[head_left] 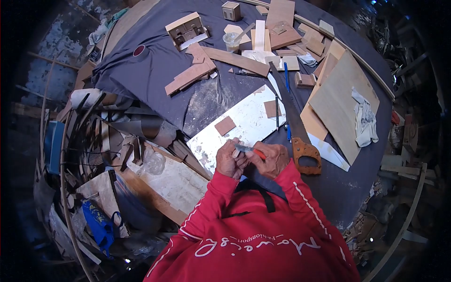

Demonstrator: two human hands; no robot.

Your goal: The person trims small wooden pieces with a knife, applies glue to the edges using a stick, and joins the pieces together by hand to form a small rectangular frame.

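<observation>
Just over the near edge of a white board (246, 131), the person's 2 bare hands work close together, though I cannot tell whether they touch. The left hand (230, 159) has its fingers closed around a small pale piece (236, 153), mostly hidden by the grip. The right hand (271, 160) is clamped on a red-handled tool (259, 153), whose grey end points left and lies at the small pale piece; whether it touches is too small to tell. On the white board rest 2 flat reddish-brown pieces, 1 nearer the left (225, 126) and 1 farther to the right (272, 109), with a slim dark rod (277, 112) just beside the right-hand piece. Right of the board lies a handsaw (295, 115), its wooden handle toward the near side, with a blue pen (286, 77) by the far part of its blade. Farther right, a crumpled whitish cloth (364, 117) sits on a plywood sheet (333, 101). Beyond the board, reddish-brown wood offcuts (190, 77) lie on the dark table cloth (157, 73), and at the far side stand a cup (231, 42), an open wooden case (187, 32) and a small wooden box (231, 11).
</observation>
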